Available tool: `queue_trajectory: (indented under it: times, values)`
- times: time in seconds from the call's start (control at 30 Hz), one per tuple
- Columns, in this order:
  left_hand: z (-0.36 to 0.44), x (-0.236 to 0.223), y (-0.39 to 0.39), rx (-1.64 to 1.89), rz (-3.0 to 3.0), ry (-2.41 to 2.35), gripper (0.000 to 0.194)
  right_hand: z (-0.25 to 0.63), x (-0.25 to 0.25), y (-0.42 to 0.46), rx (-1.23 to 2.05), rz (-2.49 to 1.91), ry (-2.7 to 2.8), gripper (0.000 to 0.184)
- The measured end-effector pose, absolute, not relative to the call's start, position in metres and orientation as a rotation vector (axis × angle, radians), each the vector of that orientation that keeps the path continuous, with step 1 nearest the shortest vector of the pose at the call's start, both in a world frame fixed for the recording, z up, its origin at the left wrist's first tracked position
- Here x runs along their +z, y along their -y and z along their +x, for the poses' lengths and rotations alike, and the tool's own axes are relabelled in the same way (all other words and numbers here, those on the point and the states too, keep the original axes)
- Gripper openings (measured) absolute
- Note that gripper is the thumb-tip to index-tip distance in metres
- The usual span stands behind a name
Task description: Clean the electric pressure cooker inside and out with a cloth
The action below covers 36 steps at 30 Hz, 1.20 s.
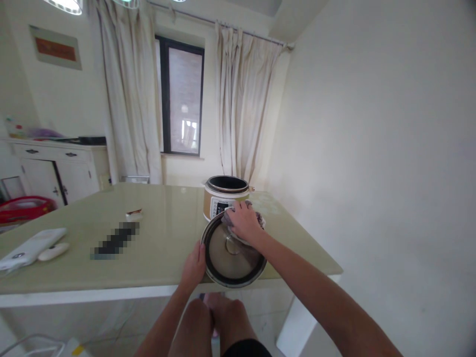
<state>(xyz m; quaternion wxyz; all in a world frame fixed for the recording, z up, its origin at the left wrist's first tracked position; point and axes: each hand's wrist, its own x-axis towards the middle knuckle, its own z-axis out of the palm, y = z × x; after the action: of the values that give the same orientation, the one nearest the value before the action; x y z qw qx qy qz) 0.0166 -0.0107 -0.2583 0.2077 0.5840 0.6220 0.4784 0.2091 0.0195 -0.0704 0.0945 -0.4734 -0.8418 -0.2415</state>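
Note:
A round cooker lid (226,260) lies inner side up at the table's front edge, dark rim and metal plate showing. My left hand (193,270) grips its left rim, fingers closed on it. My right hand (243,222) presses a grey-white cloth (260,218) onto the far part of the lid. Just behind stands the open beige electric cooker (223,197) with its dark inner pot visible.
The pale green table (148,238) also holds two white remotes (33,245), a dark blurred object (115,240) and a small item (134,214). A white wall is close on the right. A cabinet (55,168) and curtained window stand behind.

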Motion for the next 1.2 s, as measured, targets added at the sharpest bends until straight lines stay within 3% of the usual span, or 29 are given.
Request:
queue_trajectory:
  times: [0.27, 0.53, 0.77, 0.93, 1.2]
  values:
    - [0.014, -0.254, 0.012, 1.319, 1.633, -1.705, 0.050, 0.164, -0.118, -0.031, -0.364, -1.224, 2.668, 0.046]
    - [0.016, -0.253, 0.011, 1.341, 1.552, -1.763, 0.058, 0.191, -0.123, -0.008, -0.007, -0.886, 3.101, 0.050]
    - [0.020, -0.247, 0.009, 1.339, 1.545, -1.818, 0.050, 0.221, -0.108, 0.022, -0.255, -0.652, 3.380, 0.040]
    - [0.021, -0.247, 0.007, 1.295, 1.573, -1.826, 0.051, 0.240, -0.099, 0.020, -0.537, -0.786, 3.371, 0.011]
    - [0.020, -0.247, 0.010, 1.262, 1.614, -1.851, 0.051, 0.237, -0.053, -0.012, -0.919, -0.838, 3.102, 0.014]
